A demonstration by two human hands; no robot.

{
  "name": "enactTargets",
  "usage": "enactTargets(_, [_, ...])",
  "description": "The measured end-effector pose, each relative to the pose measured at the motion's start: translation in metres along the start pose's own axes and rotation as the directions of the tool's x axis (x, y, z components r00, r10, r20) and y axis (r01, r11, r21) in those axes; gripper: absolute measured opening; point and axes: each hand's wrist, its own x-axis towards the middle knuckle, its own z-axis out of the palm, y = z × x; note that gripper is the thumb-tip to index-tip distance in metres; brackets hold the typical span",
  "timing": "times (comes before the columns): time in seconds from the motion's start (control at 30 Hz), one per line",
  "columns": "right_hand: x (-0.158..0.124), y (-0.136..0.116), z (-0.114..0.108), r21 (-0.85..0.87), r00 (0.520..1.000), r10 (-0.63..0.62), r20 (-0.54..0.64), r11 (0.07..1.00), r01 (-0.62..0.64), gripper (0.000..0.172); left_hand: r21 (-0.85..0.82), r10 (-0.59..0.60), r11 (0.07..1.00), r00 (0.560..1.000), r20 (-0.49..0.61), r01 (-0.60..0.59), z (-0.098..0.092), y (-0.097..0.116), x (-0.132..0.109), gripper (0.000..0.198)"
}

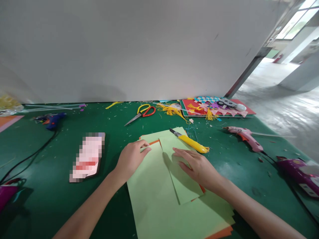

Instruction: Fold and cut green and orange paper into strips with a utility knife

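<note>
Scissors (pixel 143 111) are seen at upper centre of the green tabletop (pixel 62 199). A blue glue gun (pixel 53 120) is laid at upper left, a pink glue gun (pixel 245 136) at right. Yellow tassels (pixel 171 110) are scattered beside a red craft board (pixel 219 108).

Only the person's two arms showed. The bare left hand (pixel 132 159) and the bare right hand (pixel 198 166) were both slim, with fairly long, narrow fingers (pixel 183 155) and softly rounded knuckles. The nails looked short, but they were too small to tell more. The bare left forearm (pixel 92 205) reached the near left edge, and the bare right forearm (pixel 256 214) reached the near right corner. Both forearms were slender, smooth and uncovered as far as they showed, and they looked broader toward the near edge.
</note>
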Motion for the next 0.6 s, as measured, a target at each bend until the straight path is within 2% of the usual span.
enactTargets(0.07, [0.000,0.000,0.000,-0.026,1.000,0.008,-0.001,1.000,-0.008,0.045,-0.122,-0.031,0.992,1.000,0.005,0.031,-0.005,-0.002,0.003,0.023])
enactTargets(0.17, [0.000,0.001,0.000,-0.051,1.000,0.030,-0.001,0.998,-0.030,0.041,-0.237,-0.086,0.969,0.995,-0.053,0.071,-0.015,-0.004,0.008,0.024])
enactTargets(0.33, [0.000,-0.001,-0.001,-0.059,0.999,0.053,-0.002,0.997,-0.053,0.035,-0.354,-0.196,0.930,0.948,-0.251,0.099,-0.030,-0.008,0.010,0.025])
enactTargets(0.47, [-0.001,-0.001,-0.001,-0.056,0.998,0.057,-0.017,0.997,-0.058,0.033,-0.521,-0.296,0.853,0.856,-0.425,0.036,-0.034,-0.011,0.012,0.021])
enactTargets(0.6, [0.000,-0.002,0.001,-0.021,0.992,0.032,-0.125,0.999,-0.035,0.033,-0.698,-0.412,0.702,0.718,-0.560,-0.141,-0.035,-0.014,0.015,0.016])
